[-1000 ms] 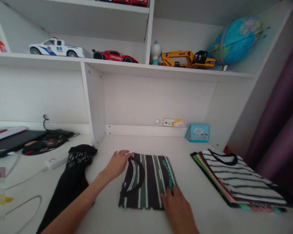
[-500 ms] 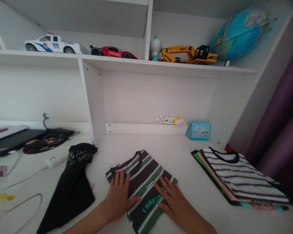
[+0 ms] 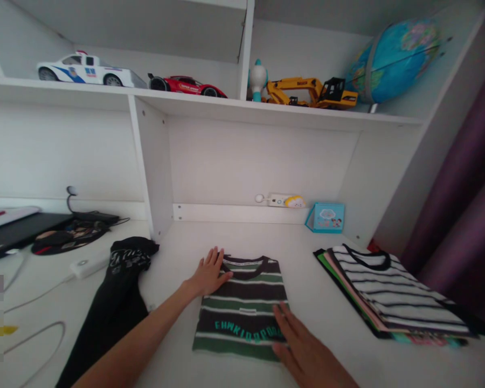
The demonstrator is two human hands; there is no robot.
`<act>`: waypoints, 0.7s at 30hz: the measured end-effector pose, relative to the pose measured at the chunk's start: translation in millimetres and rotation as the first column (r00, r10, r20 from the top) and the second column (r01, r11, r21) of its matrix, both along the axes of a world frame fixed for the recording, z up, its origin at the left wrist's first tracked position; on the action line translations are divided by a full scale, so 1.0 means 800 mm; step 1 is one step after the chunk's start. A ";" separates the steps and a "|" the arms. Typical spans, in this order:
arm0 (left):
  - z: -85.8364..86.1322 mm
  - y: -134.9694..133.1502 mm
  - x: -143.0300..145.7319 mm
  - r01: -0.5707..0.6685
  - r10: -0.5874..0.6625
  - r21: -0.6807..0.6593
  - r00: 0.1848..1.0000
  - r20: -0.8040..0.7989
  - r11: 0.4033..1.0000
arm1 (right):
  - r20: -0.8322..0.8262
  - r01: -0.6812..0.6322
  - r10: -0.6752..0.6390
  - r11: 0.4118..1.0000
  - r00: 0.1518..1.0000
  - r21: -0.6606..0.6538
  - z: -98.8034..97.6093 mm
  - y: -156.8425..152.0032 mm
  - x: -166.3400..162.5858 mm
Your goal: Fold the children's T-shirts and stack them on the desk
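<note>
A folded green, dark and white striped T-shirt point(image 3: 246, 293) lies flat on the white desk, its collar toward the back and teal lettering near the front. My left hand point(image 3: 210, 274) rests at its upper left corner, fingers stretched out and partly over the edge. On the lower right edge of the shirt lies my right hand point(image 3: 297, 342), its fingers extended and covering the end of the lettering. Neither hand grips anything.
A stack of folded shirts point(image 3: 400, 293), white-striped on top, lies at the right. Black clothing point(image 3: 109, 312) is at the left, near a power strip point(image 3: 89, 265) with cables. A blue desk calendar point(image 3: 327, 217) stands at the back. Above runs a shelf point(image 3: 194, 105) with toys.
The striped shirt has turned from a slant to lie square, collar toward the back. My left hand has moved up to its far left corner; my right hand has shifted slightly right and nearer.
</note>
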State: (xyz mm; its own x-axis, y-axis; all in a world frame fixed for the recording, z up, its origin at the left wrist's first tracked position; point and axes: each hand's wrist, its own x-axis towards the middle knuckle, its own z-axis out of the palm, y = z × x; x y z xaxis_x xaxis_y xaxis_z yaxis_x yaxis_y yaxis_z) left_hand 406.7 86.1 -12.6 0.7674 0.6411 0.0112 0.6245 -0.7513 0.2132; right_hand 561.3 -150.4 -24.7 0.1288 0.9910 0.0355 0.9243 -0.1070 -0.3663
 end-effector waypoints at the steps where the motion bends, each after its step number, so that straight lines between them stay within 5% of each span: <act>1: -0.003 -0.002 0.002 -0.004 0.004 0.001 1.000 0.002 1.000 | 0.004 0.034 -0.034 0.999 0.999 0.006 0.014 0.013 0.005; 4: -0.012 -0.006 0.007 0.013 -0.013 -0.015 1.000 -0.005 1.000 | 0.050 0.054 -0.054 0.999 0.997 -0.001 0.030 0.064 0.020; 9: -0.013 -0.004 0.007 0.015 -0.015 -0.039 1.000 0.011 0.999 | 0.052 0.016 -0.010 0.994 0.999 -0.105 0.002 0.121 0.048; 15: 0.019 -0.052 -0.037 -0.071 0.074 -0.036 0.994 0.081 0.997 | 0.059 0.282 -0.285 0.958 0.957 0.053 -0.002 0.083 0.082; 21: 0.023 -0.083 -0.060 -0.126 0.142 -0.174 0.986 0.086 0.977 | -0.110 0.300 -0.301 0.954 0.947 -0.019 -0.003 0.065 0.079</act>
